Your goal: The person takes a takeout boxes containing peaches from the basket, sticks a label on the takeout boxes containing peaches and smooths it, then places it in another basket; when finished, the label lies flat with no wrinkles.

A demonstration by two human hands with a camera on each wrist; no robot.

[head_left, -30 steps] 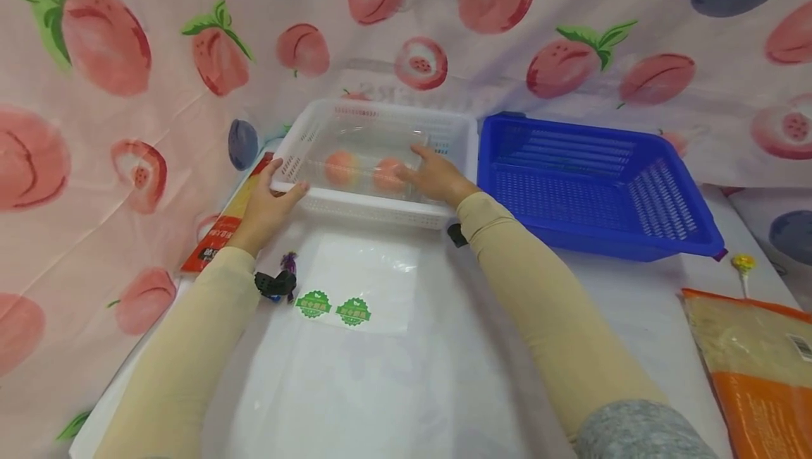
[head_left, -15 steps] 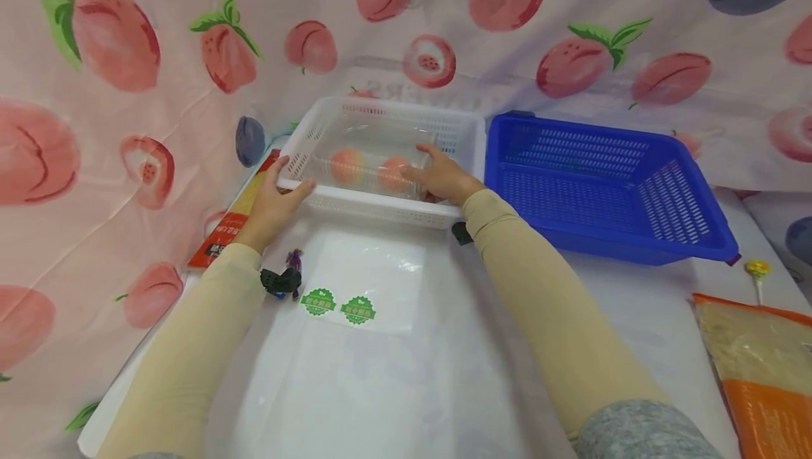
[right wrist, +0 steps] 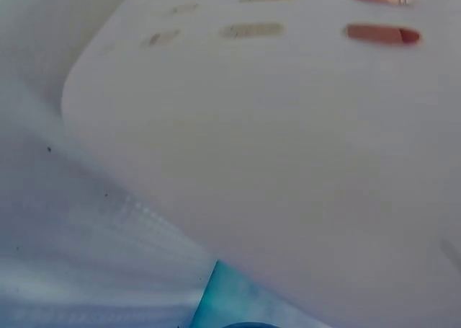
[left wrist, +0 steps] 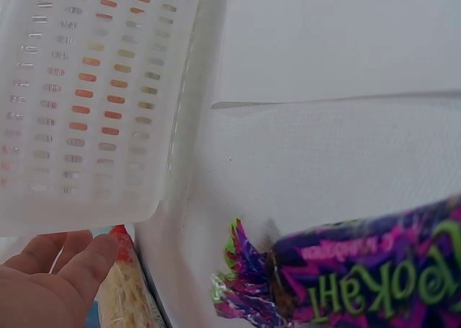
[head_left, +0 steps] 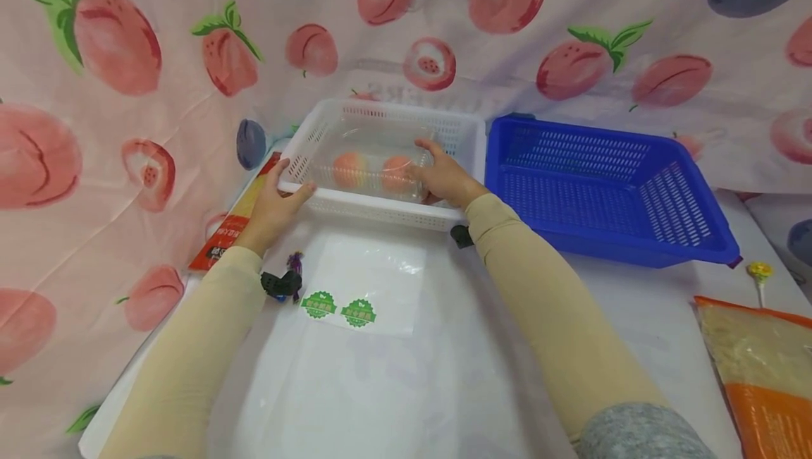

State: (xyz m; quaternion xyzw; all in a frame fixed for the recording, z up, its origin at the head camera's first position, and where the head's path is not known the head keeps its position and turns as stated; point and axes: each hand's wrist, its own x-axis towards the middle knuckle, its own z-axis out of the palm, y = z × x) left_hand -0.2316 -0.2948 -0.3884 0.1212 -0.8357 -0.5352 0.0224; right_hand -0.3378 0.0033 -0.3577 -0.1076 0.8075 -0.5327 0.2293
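A white plastic basket (head_left: 387,209) with slotted walls stands near the patterned backdrop. In it lies a clear plastic container (head_left: 374,133) with two red-and-yellow round fruits (head_left: 350,170), their exact kind unclear. My left hand (head_left: 269,209) holds the basket's near left corner, thumb on the front rim and fingers at the left side. The left wrist view shows the thumb (left wrist: 90,267) by the basket corner. My right hand (head_left: 447,178) reaches inside and grips the container's right end; its lower fingers are hidden. The right wrist view shows only the basket's outer wall (right wrist: 216,140), no fingers.
A blue basket (head_left: 641,251) adjoins on the right. A purple wrapped candy (left wrist: 374,263) lies under my left wrist. Nearby is a clear sheet with two green stickers (head_left: 358,312). A red-and-yellow bag (head_left: 222,240), an orange bag (head_left: 767,395) and a yellow-topped lollipop (head_left: 760,272) lie around.
The head view has shifted slightly, so everything sits a little farther right. Both hands keep nearly the same places; the right thumb and the container have moved only slightly in the white basket.
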